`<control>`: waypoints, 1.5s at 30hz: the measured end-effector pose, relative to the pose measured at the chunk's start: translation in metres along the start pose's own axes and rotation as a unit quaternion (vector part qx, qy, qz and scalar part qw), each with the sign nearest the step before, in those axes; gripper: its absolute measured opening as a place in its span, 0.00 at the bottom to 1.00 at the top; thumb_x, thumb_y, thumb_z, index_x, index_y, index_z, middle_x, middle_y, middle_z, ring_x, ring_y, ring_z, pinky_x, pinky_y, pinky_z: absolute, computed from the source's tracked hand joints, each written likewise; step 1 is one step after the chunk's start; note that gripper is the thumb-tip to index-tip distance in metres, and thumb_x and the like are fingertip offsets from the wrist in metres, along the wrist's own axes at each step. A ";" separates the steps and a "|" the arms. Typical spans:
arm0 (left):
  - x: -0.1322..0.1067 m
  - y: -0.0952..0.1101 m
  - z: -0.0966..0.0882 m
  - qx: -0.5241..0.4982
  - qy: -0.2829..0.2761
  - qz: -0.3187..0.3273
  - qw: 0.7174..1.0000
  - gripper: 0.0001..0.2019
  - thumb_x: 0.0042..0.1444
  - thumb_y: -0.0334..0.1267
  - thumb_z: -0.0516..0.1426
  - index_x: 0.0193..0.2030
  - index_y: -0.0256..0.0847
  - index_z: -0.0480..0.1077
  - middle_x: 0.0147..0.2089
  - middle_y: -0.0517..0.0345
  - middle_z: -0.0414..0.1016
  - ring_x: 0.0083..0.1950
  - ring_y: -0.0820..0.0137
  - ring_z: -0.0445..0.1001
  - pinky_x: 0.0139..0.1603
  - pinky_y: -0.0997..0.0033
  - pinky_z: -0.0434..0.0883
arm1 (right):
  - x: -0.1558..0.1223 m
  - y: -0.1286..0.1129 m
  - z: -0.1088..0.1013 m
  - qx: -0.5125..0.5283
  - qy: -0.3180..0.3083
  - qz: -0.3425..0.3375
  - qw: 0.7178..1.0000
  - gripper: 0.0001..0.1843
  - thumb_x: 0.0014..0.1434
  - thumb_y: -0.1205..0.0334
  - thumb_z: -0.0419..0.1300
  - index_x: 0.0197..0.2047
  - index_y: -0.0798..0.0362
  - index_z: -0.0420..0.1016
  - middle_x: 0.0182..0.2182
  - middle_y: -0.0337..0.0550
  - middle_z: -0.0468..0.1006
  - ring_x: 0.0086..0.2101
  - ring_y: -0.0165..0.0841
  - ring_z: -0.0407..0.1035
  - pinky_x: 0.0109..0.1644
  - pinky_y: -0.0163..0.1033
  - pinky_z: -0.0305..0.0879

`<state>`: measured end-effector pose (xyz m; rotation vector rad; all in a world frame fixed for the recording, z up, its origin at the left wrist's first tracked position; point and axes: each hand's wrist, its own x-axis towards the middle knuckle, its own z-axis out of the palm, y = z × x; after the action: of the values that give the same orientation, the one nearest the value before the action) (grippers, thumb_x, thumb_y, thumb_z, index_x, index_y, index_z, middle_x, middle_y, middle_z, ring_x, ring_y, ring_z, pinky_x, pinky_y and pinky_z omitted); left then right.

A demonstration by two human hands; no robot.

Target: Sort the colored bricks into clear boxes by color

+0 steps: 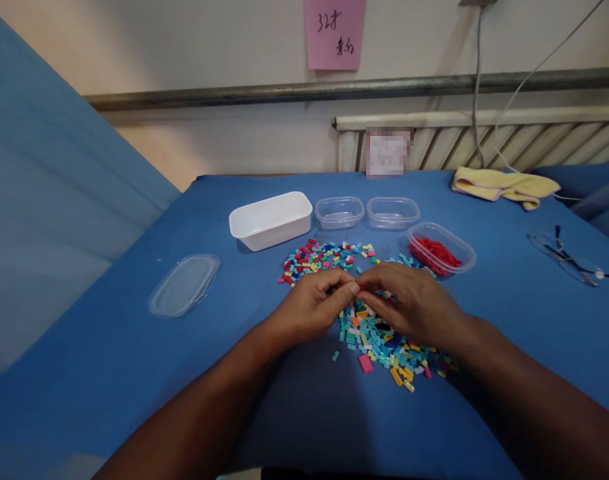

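Your left hand (317, 303) and right hand (414, 300) pinch a small red plastic piece (362, 288) over the multicoloured plastic brick pile (371, 333); a slack pinch could drop it there, left of the clear plastic tub (467, 261).

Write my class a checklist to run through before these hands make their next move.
1. Red piece between the left hand and right hand: ok.
2. Which hand grips it: cannot tell; it is mostly hidden.
3. Clear tub of red pieces uncovered: ok.
4. Bricks all gathered together: not ok; a teal brick lies apart, nearer the person.
5. Glasses away from the bricks: ok, at far right.
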<state>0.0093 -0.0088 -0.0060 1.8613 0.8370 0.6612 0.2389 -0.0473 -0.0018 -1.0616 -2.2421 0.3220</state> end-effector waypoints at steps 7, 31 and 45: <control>0.002 -0.004 -0.002 -0.083 -0.022 -0.062 0.994 0.20 0.71 0.54 0.60 0.40 0.38 0.80 0.34 0.55 0.81 0.29 0.74 0.70 0.31 0.74 0.66 | -0.001 0.002 -0.005 -0.006 0.006 -0.038 0.999 0.11 0.76 0.63 0.56 0.57 0.49 0.77 0.44 0.48 0.85 0.42 0.40 0.78 0.47 0.45 0.74; 0.004 -0.024 -0.079 0.350 0.205 -0.124 0.905 0.16 0.69 0.42 0.54 0.48 0.41 0.83 0.49 0.47 0.85 0.50 0.57 0.80 0.51 0.61 0.72 | -0.021 0.059 -0.079 -0.219 0.219 0.248 0.918 0.10 0.68 0.53 0.61 0.45 0.47 0.82 0.36 0.46 0.85 0.35 0.45 0.80 0.41 0.48 0.70; 0.000 -0.026 -0.094 0.361 0.066 -0.150 0.918 0.20 0.64 0.41 0.55 0.58 0.47 0.83 0.55 0.51 0.86 0.51 0.56 0.83 0.51 0.62 0.75 | -0.023 0.082 -0.080 -0.235 0.157 0.251 0.926 0.12 0.67 0.52 0.61 0.44 0.50 0.82 0.40 0.50 0.85 0.35 0.42 0.75 0.41 0.46 0.66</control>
<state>-0.0672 0.0502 0.0079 2.2667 1.5753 0.2934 0.3507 -0.0157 0.0114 -1.8054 -1.7678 -0.1891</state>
